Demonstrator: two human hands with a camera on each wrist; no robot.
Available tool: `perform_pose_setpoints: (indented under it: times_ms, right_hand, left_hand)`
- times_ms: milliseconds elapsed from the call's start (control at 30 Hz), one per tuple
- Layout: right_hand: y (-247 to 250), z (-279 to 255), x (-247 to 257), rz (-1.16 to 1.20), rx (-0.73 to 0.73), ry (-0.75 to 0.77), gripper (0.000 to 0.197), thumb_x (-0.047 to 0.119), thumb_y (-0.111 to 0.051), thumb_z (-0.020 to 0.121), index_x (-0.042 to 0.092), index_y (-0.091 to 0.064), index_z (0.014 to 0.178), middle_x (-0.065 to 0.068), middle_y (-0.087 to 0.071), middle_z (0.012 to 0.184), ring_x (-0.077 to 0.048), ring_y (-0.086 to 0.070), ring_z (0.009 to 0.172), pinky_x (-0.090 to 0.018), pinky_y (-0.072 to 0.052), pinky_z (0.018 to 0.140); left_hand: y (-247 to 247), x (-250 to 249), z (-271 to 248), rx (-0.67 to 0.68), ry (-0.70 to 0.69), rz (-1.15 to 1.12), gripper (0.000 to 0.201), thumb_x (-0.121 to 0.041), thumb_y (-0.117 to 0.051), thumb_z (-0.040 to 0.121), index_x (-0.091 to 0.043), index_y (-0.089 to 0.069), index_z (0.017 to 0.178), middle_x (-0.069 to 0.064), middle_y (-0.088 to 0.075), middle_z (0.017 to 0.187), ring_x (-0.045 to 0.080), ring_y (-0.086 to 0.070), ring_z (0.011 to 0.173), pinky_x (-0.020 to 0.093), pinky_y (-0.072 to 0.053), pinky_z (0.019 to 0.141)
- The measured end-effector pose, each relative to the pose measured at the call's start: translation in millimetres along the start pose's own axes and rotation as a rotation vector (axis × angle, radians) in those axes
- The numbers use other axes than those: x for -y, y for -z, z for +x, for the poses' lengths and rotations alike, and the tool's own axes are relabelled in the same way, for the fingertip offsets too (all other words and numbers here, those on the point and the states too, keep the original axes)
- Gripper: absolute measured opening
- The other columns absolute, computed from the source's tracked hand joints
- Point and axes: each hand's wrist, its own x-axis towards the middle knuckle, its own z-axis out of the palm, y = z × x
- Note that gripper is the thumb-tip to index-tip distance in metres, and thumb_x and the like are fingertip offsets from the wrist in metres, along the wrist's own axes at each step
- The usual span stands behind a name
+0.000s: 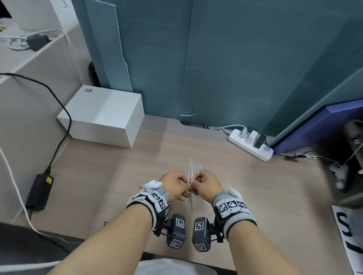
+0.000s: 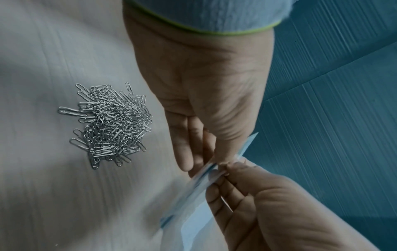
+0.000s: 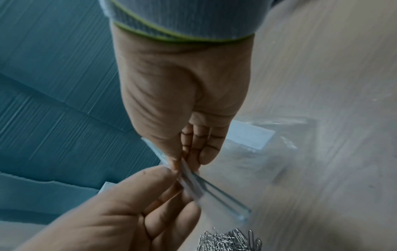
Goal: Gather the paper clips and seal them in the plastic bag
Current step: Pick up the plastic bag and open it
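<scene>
Head view: bag (image 1: pixel 192 178) is pinched at its mouth by left hand (image 1: pixel 174 184) and right hand (image 1: pixel 208 186), fingers curled on opposite lips, long axis running away from the body. Clips (image 2: pixel 109 122) are heaped on the desk (image 1: pixel 260 190), nearer the left hand, none bagged yet.

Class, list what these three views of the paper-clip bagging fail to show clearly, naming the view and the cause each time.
- Plastic bag, left wrist view: motion-blurred, so whether its mouth is open cannot be told.
- Paper clips, right wrist view: the pile is cut off by the bottom edge.
- Paper clips, head view: mostly hidden behind the left hand and its wrist gear.
- Right hand, head view: fingertips too small to judge.
</scene>
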Motion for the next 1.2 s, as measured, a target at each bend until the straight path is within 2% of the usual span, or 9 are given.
perform_pose_setpoints:
  times_ms: [200,367,567,700,800,867,1033,1133,1200]
  right_hand:
    - [-2,15,-8,-0.012,0.093,-0.014,0.027,0.030,-0.072,0.089,0.015,-0.051,0.080,-0.007,-0.060,0.068,-0.021,-0.054,0.062,-0.037,-0.047,0.063]
    - [7,13,-5,-0.138,0.169,0.082,0.026,0.023,-0.062,0.099,0.018,-0.047,0.078,-0.004,-0.058,0.074,-0.021,-0.054,0.070,-0.038,-0.048,0.071]
    - [16,17,-18,-0.243,0.308,0.109,0.013,0.022,-0.052,0.099,0.013,-0.060,0.104,-0.003,-0.074,0.094,-0.026,-0.069,0.094,-0.050,-0.054,0.093]
    - [23,16,-24,-0.281,0.310,0.110,0.007,0.019,-0.054,0.098,0.019,-0.054,0.091,-0.005,-0.072,0.090,-0.028,-0.070,0.091,-0.052,-0.055,0.091]
    - [27,14,-27,-0.284,0.349,0.109,0.007,0.016,-0.054,0.098,0.013,-0.052,0.091,-0.010,-0.072,0.092,-0.028,-0.072,0.090,-0.052,-0.057,0.090]
    - [32,10,-26,-0.276,0.384,0.109,0.010,0.011,-0.053,0.099,0.013,-0.050,0.090,-0.013,-0.070,0.091,-0.028,-0.071,0.087,-0.050,-0.058,0.089]
    - [49,-1,-27,-0.225,0.451,0.080,0.021,0.000,-0.046,0.101,0.014,-0.044,0.085,-0.006,-0.056,0.083,-0.016,-0.065,0.073,-0.047,-0.058,0.088]
    - [54,-1,-33,-0.221,0.373,0.063,0.022,0.003,-0.047,0.097,0.017,-0.040,0.082,-0.007,-0.054,0.080,-0.017,-0.066,0.068,-0.056,-0.057,0.088]
    - [57,-4,-33,-0.232,0.284,0.055,0.017,0.004,-0.049,0.093,0.018,-0.042,0.084,-0.008,-0.057,0.081,-0.023,-0.067,0.073,-0.048,-0.060,0.084]
  left_hand:
    - [0,-6,0,-0.033,0.004,0.027,0.022,0.008,-0.060,0.085,-0.012,-0.061,0.078,0.021,-0.075,0.081,0.034,-0.076,0.080,0.035,-0.061,0.064]
    - [-5,-6,1,-0.065,0.003,0.073,0.020,0.002,-0.064,0.082,-0.016,-0.064,0.073,0.018,-0.074,0.072,0.028,-0.073,0.066,0.041,-0.063,0.069]
    - [-11,-7,-4,-0.141,0.016,0.165,0.014,-0.016,-0.073,0.083,-0.019,-0.067,0.071,0.006,-0.072,0.061,0.019,-0.072,0.059,0.035,-0.064,0.064]
    - [-25,-8,-9,-0.148,0.036,0.174,0.013,-0.014,-0.071,0.083,-0.018,-0.066,0.072,0.006,-0.072,0.060,0.016,-0.068,0.053,0.037,-0.063,0.063]
    - [-31,-8,-12,-0.155,0.042,0.172,0.012,-0.013,-0.070,0.086,-0.016,-0.066,0.075,0.005,-0.071,0.061,0.011,-0.064,0.048,0.020,-0.049,0.043]
    - [-35,-7,-13,-0.141,0.046,0.167,0.012,-0.011,-0.070,0.087,-0.014,-0.066,0.076,0.006,-0.070,0.061,0.009,-0.063,0.046,0.015,-0.042,0.039]
    - [-45,0,-6,-0.120,0.045,0.176,0.023,-0.005,-0.070,0.082,-0.019,-0.063,0.066,0.002,-0.063,0.055,0.015,-0.061,0.049,0.034,-0.057,0.059]
    - [-50,2,-3,-0.170,0.033,0.218,0.016,-0.011,-0.066,0.079,-0.022,-0.061,0.069,-0.003,-0.058,0.054,0.019,-0.053,0.051,0.036,-0.055,0.055]
    - [-57,2,0,-0.153,0.005,0.253,0.014,-0.015,-0.060,0.080,-0.028,-0.054,0.081,0.000,-0.054,0.058,0.020,-0.049,0.052,0.036,-0.048,0.049]
